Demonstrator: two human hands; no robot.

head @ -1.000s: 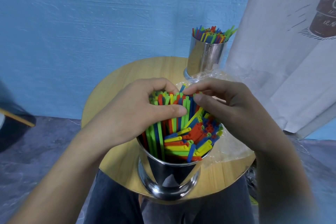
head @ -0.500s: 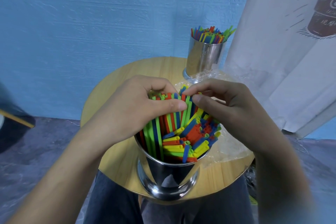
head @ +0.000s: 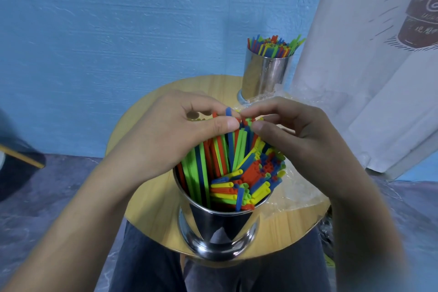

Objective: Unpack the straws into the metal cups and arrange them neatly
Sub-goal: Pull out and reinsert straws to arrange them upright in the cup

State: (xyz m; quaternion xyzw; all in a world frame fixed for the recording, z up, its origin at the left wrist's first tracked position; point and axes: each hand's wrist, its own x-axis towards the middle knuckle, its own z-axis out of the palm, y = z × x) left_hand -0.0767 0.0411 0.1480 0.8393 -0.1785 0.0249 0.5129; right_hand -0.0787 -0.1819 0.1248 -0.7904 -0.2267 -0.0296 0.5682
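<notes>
Left hand (head: 170, 135) and right hand (head: 303, 140) — each grip pinched on upright tips — tidy multicoloured plastic straws (head: 237, 168) in the near shiny metal cup (head: 220, 227) on the round wooden worktop (head: 147, 197); next, the slumped ones likely need standing up.

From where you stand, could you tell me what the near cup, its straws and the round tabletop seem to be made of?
Near cup: polished metal, probably stainless steel, given its mirror-like reflections. Straws: matte plastic, judging by uniform bright colours and hollow ends. Round tabletop: wood or wood-look laminate; pale grain shows, but which one I cannot tell.
</notes>
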